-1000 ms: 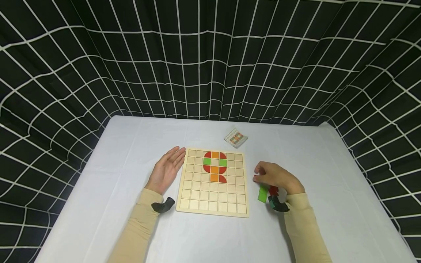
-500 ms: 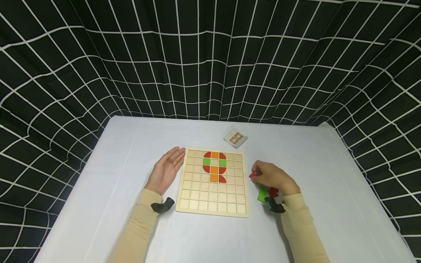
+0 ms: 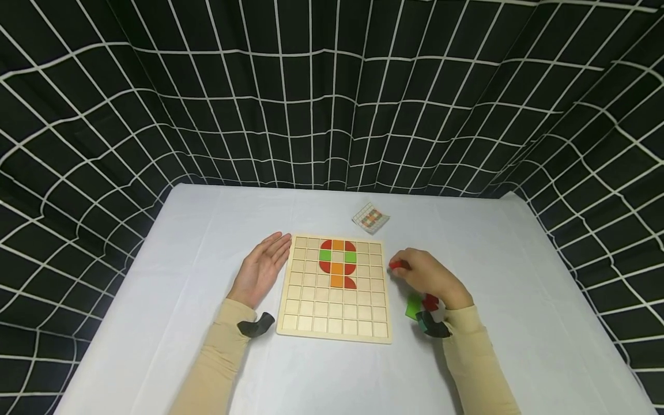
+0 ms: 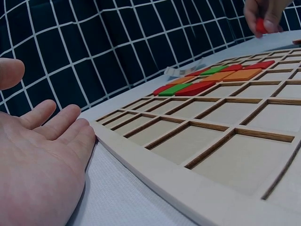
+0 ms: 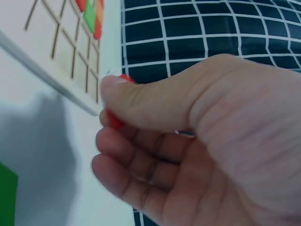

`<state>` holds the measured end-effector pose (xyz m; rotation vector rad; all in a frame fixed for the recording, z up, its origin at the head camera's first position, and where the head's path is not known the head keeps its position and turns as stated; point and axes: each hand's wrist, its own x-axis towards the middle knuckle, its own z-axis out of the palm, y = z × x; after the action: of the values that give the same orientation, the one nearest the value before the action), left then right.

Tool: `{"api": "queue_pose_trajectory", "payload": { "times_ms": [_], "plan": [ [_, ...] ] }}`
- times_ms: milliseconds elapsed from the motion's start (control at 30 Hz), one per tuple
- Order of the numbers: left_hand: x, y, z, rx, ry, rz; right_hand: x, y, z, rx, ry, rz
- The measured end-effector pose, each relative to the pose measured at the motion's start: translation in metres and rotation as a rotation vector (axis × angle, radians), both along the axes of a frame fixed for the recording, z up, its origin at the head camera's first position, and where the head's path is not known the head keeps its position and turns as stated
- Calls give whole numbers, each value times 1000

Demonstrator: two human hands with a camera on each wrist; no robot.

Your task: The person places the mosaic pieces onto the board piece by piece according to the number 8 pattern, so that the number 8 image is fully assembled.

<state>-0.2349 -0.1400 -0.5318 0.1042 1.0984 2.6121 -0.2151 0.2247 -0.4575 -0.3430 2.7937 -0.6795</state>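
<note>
Head view, and pinching a red piece (image 3: 398, 264) between thumb and curled fingers of the right hand (image 3: 429, 278), just outside the right edge of the gridded wooden board (image 3: 336, 311). Nothing red visible at those fingertips a second ago, red showing half a second later, and now held a touch closer to the board! Meaning, by the look of it: picked up, but not yet in a cell, with no addition to the pattern so far.

Over to the board's shallow cells. Along the far row: red, an orange square (image 3: 338, 245), red. Next row: a green square (image 3: 324, 255) and another green, either side of one cell of pale wood. Then red, orange, red; nearer still, orange and a rounded red tile (image 3: 350, 283).

Beside the right wrist, loose green pieces (image 3: 412, 307) and darker red pieces (image 3: 430, 302) on the white cloth (image 3: 467, 230), partly hidden, so impossible to count. Beyond the board, a small card (image 3: 370, 218) printed with a coloured grid.

Holding nothing in the left hand (image 3: 261, 266): palm showing, fingers extended, right beside the board's left edge. Cannot tell whether touching it.
</note>
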Motion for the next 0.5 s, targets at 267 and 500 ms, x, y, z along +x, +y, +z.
{"api": "queue_pose_trajectory", "payload": {
  "times_ms": [267,500],
  "plan": [
    [2,0,-1,16,-10,-2,4,-4,11,-129,140,-3],
    [2,0,-1,5,2,0,2,-17,25,-188,180,27]
  ]
}}
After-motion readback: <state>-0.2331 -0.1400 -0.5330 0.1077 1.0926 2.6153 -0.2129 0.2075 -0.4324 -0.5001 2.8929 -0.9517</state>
